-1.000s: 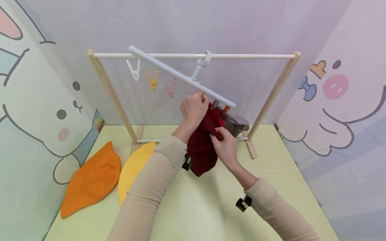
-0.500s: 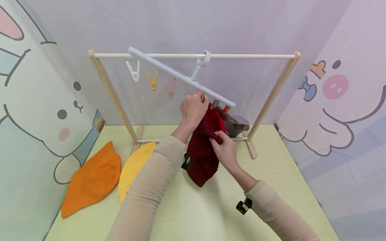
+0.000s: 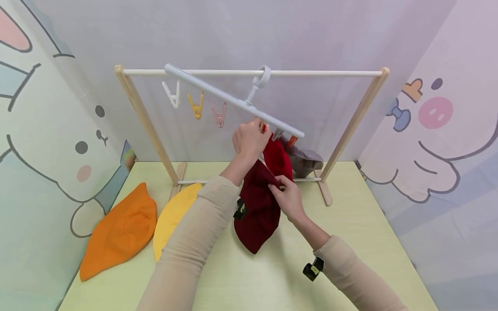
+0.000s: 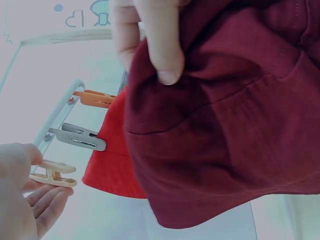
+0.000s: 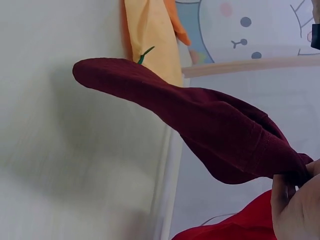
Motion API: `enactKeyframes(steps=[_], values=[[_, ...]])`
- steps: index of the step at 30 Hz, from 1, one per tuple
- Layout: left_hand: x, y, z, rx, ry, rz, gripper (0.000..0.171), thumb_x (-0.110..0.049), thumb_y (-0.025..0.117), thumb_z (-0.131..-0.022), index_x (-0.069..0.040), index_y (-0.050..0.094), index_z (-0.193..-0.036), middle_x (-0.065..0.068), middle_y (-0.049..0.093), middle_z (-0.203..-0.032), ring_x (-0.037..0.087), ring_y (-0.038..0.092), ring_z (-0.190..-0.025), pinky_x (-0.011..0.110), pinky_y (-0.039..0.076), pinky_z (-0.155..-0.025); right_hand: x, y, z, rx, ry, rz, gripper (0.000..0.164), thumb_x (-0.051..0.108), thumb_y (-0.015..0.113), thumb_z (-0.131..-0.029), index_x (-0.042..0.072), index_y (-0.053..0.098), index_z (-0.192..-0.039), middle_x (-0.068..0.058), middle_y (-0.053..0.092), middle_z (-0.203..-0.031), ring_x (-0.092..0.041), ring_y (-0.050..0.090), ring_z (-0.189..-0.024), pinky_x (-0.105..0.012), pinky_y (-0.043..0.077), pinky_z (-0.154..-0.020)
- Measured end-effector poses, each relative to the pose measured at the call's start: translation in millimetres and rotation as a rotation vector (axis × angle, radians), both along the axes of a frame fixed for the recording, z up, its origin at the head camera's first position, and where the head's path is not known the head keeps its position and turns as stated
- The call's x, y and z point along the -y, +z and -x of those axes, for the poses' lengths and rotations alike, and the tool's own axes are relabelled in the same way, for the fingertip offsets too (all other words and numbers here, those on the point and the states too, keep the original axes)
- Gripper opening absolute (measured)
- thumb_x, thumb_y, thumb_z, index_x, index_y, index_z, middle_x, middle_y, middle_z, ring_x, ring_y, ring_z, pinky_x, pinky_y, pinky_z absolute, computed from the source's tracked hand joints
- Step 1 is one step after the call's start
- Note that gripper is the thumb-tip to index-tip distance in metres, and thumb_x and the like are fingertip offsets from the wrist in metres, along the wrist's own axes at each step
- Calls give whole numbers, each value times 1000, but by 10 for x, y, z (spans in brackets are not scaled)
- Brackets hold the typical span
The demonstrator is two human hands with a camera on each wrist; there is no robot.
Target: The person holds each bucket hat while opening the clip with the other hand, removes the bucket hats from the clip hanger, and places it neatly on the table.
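My left hand (image 3: 250, 138) pinches the handles of a cream clothespin (image 4: 54, 175) below the pale blue hanger (image 3: 227, 97). In the left wrist view the clothespin's ends stand apart, with no cloth between them. My right hand (image 3: 288, 198) pinches the edge of a dark red bucket hat (image 3: 258, 211), which droops above the table. Behind it a bright red hat (image 4: 112, 160) hangs from a grey clothespin (image 4: 80, 137). Farther right, a grey hat (image 3: 305, 162) hangs near an orange clothespin (image 3: 292, 141); the hanger tilts down toward this side.
A wooden rack (image 3: 144, 121) with a white rail (image 3: 327, 73) bears the hanger. White (image 3: 173, 94), yellow (image 3: 196, 106) and pink clothespins (image 3: 219, 115) hang at its left. An orange hat (image 3: 120, 235) and a yellow hat (image 3: 175, 216) lie on the table (image 3: 350, 220).
The dark red hat has come down with my right hand and spread lower, showing more of the bright red hat. The hanger's left end has dipped slightly. My left hand stays at the clothespin.
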State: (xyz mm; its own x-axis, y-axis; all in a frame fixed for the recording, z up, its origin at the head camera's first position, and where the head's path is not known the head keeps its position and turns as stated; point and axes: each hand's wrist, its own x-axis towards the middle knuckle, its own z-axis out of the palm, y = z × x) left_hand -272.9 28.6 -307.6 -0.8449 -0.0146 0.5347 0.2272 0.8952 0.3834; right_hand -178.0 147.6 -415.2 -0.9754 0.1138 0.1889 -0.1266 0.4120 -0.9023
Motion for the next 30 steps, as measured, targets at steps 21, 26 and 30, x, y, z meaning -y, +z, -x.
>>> enactKeyframes(steps=[21,26,30], values=[[3,37,-18,76,4,32,33,-38,54,-88,-15,47,-65,-2,39,-51,15,39,-47,24,26,-42,103,-337,32,131,-7,156,6,8,65,-82,4,66,-87,-6,65,-91,-10,51,-70,-20,42,-59],[-1,53,-21,99,10,38,32,-39,54,-88,-16,48,-67,-2,41,-51,15,40,-47,24,26,-42,97,-411,40,174,-25,153,9,9,64,-83,4,66,-91,-8,63,-91,-13,51,-74,-23,43,-62],[-10,67,-19,115,13,45,32,-40,53,-88,-16,49,-68,-2,42,-51,15,41,-47,24,27,-42,80,-460,44,203,-41,142,12,11,63,-84,5,66,-94,-9,63,-92,-16,52,-80,-24,44,-65]])
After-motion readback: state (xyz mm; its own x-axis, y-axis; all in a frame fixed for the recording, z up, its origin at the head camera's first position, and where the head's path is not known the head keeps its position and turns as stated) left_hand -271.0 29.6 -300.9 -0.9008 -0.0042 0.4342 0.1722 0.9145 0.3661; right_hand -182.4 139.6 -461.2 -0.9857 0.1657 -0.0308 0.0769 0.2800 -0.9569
